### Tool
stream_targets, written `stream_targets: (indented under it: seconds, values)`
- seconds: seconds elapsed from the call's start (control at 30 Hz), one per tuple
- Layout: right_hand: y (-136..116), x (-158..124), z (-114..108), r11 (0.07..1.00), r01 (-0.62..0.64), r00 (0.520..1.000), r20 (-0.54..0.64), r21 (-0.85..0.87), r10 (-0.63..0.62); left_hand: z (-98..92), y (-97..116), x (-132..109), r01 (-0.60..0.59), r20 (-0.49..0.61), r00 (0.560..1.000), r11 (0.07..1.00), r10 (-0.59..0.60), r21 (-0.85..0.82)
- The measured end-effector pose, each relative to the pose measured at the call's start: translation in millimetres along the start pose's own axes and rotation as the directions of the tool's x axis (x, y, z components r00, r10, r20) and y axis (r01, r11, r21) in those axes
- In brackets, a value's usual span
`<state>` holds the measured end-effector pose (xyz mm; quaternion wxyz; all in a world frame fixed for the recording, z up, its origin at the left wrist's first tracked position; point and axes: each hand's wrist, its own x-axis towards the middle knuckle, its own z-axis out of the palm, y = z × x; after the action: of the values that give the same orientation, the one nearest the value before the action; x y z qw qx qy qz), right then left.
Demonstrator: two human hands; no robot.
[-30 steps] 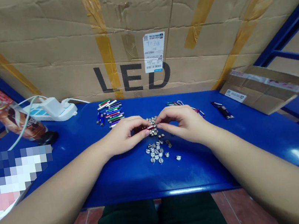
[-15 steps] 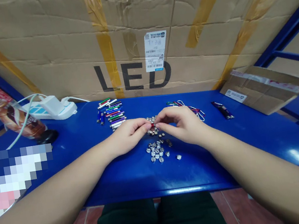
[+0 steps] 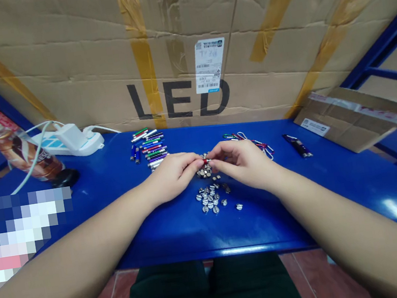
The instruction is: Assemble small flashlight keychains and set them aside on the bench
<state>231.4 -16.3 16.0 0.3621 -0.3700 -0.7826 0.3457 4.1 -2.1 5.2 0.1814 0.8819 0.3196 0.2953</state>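
Main change from 1 second back: a narrower gap between the 2 hands, with less of the held piece showing. Left hand (image 3: 173, 176) and right hand (image 3: 242, 165) both pinching, thumb against forefinger, a short red-and-silver metal cylinder (image 3: 206, 161), remaining fingers loosely curled, neither hand spread. Cylinder's position: in the air over the centre of the blue tabletop (image 3: 269, 223), fingertips of both hands almost meeting around it, directly above a small heap of slotted silver screws (image 3: 205, 171). Just below that heap, more slotted screws (image 3: 209, 199) in a loose scatter, flat on the blue surface. Farther left, rows of slim coloured metal tubes (image 3: 150, 149), lined up side by side; farther right, a tangle of coloured carabiner clips (image 3: 247, 140) and a dark metal tube (image 3: 297, 146), all well apart from both hands. Along the back edge, a white power strip (image 3: 67, 144) with its cable, a tilted plastic drink bottle (image 3: 16, 151) at far left, a flattened cardboard sheet (image 3: 355, 125) at far right, and behind everything a large carton (image 3: 170, 58) printed LED, crossed by yellow tape.
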Motion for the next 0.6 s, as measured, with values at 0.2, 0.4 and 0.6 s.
stream_targets:
  seconds: [0.2,0.4,0.6]
  values:
    - [-6,0,-7,0.951,0.168,0.980,0.151,-0.261,-0.132,-1.1,0,-1,-0.046,0.048,0.998,0.998,0.048,-0.037]
    - [-9,3,4,0.726,-0.486,0.872,0.326,0.487,0.366,-0.2,3,-2,-0.159,-0.049,0.985,0.979,0.167,0.130]
    - [-7,5,7,0.530,-0.579,0.813,0.395,0.619,0.427,-0.7,3,-1,-0.154,-0.032,0.986,0.975,0.161,0.159]
